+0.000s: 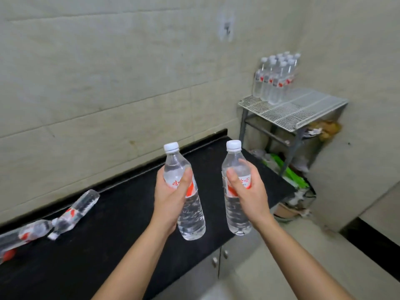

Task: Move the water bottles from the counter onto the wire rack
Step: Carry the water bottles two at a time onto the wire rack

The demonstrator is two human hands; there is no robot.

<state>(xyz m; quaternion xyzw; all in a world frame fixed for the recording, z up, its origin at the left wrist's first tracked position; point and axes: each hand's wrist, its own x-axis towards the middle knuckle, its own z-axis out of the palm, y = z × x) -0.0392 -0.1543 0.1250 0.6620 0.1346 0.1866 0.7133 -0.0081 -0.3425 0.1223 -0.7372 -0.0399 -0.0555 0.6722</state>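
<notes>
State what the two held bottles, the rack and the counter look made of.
Left-hand bottle and right-hand bottle: clear, glossy thin plastic, ribbed, with white plastic caps. Wire rack: metal wire grid, probably white-coated, on grey metal legs. Counter: black, matte-looking top, perhaps stone or laminate.

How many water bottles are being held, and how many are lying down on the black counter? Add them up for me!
Held upright: 2, the left-hand bottle in the left hand and the right-hand bottle in the right hand.
Lying on the counter: 2, the first lying bottle and the second lying bottle.
Total: 4.
The red bit at the left edge may be another bottle. The rack bottles are too blurry to count.
</notes>
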